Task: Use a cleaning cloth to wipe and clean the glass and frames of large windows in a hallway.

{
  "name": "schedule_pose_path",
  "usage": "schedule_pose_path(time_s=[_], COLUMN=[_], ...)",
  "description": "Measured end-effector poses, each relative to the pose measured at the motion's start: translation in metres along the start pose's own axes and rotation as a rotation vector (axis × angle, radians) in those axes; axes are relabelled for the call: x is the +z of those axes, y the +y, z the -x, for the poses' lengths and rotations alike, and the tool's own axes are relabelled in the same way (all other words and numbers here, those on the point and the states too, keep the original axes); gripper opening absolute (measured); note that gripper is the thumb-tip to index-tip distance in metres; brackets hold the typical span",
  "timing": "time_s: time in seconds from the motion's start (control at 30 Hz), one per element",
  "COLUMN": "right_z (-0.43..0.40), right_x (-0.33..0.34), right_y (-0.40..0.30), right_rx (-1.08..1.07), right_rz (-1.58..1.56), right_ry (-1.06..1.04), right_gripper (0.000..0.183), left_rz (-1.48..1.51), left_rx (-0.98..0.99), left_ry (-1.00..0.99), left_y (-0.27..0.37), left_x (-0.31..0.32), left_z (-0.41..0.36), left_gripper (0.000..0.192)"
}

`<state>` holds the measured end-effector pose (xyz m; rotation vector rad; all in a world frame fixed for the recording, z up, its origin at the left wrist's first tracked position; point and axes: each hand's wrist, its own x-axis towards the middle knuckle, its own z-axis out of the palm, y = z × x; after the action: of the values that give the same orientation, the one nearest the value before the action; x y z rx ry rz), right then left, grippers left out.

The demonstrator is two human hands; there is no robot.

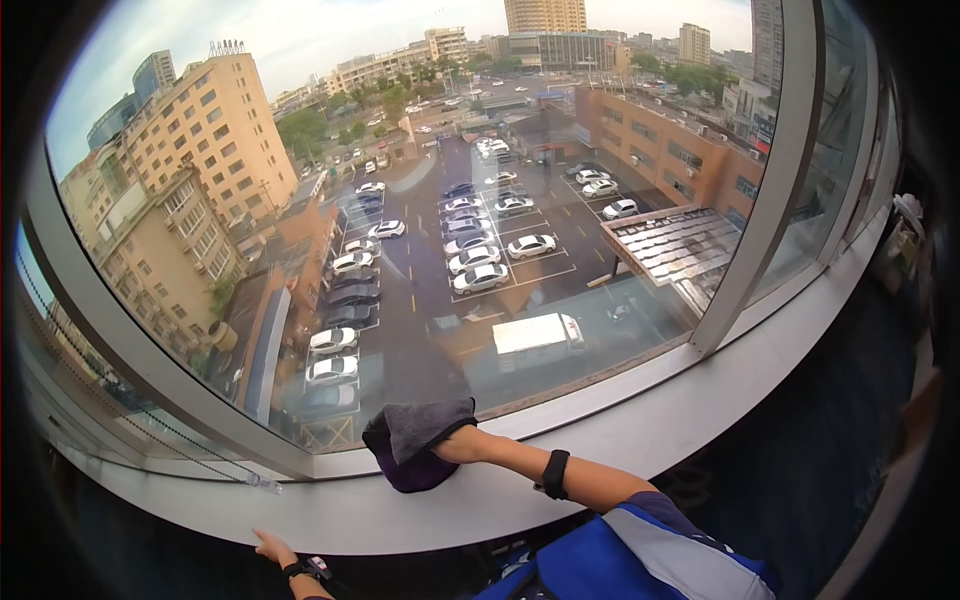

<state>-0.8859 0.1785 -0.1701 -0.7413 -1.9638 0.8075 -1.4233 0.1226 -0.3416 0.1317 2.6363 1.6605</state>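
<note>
A dark grey and purple cloth [427, 442] covers most of my right hand [457, 444], whose fingers are hidden beneath it. The cloth lies against the lower edge of a large window pane [450, 360] and hangs over the pale windowsill [600, 480]. Down at the left, my left hand [271, 547] rests at the sill's front edge with a finger on it; it holds nothing that I can see. Black bands circle both wrists.
Metal window frame posts stand at the left [172, 360] and right [772, 202]. A beaded blind chain [187, 450] with a clear plastic end piece [264, 484] hangs over the sill at the left. Partly seen items [904, 232] lie past the sill's far right end.
</note>
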Motion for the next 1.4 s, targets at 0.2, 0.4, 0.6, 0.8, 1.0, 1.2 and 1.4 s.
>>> schedule_pose_path(time_s=[0.2,0.4,0.6,0.8,1.0,1.2,1.4], right_z=[0.036,0.128,0.166,0.134,0.059,0.012,0.019], right_x=[-0.060,-0.170,-0.261,-0.277,-0.202,-0.131,-0.235], right_y=[0.013,-0.002,-0.013,-0.021,-0.049,-0.065,-0.133], right_rx=[0.228,0.108,0.490,0.183,0.039,0.205,-0.079], right_rz=[-0.378,0.390,0.669,0.883,0.962,0.376,0.918], right_ry=[0.201,0.617,1.176,1.064,0.466,0.161,0.237], right_gripper=[0.033,0.015,0.016,0.021,0.038,0.055,0.048], left_rz=[-0.073,0.005,0.046,0.083,0.083,0.102,0.021], left_rx=[-0.010,-0.028,-0.072,-0.087,-0.065,-0.032,0.042], left_ry=[0.010,-0.056,-0.055,-0.037,-0.050,-0.066,-0.050], left_y=[0.006,0.001,0.002,0.002,-0.010,-0.023,-0.020], left_x=[0.001,0.004,0.003,0.004,0.007,0.008,-0.010], left_z=[0.002,-0.009,-0.016,-0.013,-0.021,-0.029,0.002], left_gripper=[0.074,0.078,0.079,0.083,0.085,0.088,0.089])
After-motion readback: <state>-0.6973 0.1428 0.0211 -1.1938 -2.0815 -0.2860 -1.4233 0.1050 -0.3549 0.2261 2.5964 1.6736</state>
